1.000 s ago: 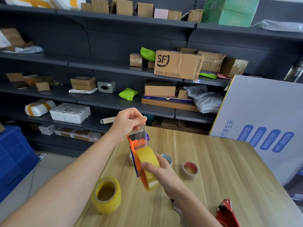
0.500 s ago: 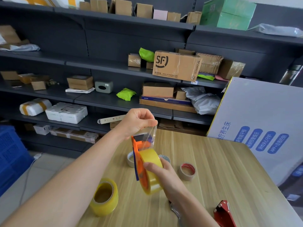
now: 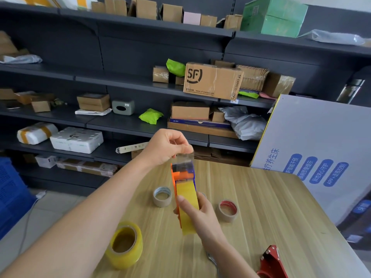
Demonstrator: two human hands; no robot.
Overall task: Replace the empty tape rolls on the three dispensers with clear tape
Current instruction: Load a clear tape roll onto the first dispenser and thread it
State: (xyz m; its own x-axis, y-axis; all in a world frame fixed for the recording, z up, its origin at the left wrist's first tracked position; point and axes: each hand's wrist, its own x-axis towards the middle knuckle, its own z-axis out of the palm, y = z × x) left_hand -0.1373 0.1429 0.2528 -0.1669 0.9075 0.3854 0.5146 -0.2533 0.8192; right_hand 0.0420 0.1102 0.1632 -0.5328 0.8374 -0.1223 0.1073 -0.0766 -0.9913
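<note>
head view: the right hand (image 3: 197,213) grips an orange and blue plastic tape dispenser (image 3: 181,174) upright above the pale wooden table (image 3: 261,197), fingers wrapped round its loaded yellowish clear tape roll (image 3: 187,199). the left hand (image 3: 164,147) pinches the thin transparent free end of tape (image 3: 184,157) just above the dispenser's mouth. the film looks light, limp and sticky, likely to fold onto itself, so it is best held by its edge and kept taut. a spare yellowish clear tape roll (image 3: 124,244) sits near the table's left edge.

You're in a parcel storeroom or courier pickup point: dark metal shelving (image 3: 118,125) loaded with cardboard parcels (image 3: 189,111), an SF Express box (image 3: 210,81), green mailer bags (image 3: 150,116), grey poly bags (image 3: 245,123); blue crate (image 3: 12,197) on floor, wooden bench (image 3: 271,217) with a tape roll (image 3: 124,244).
</note>
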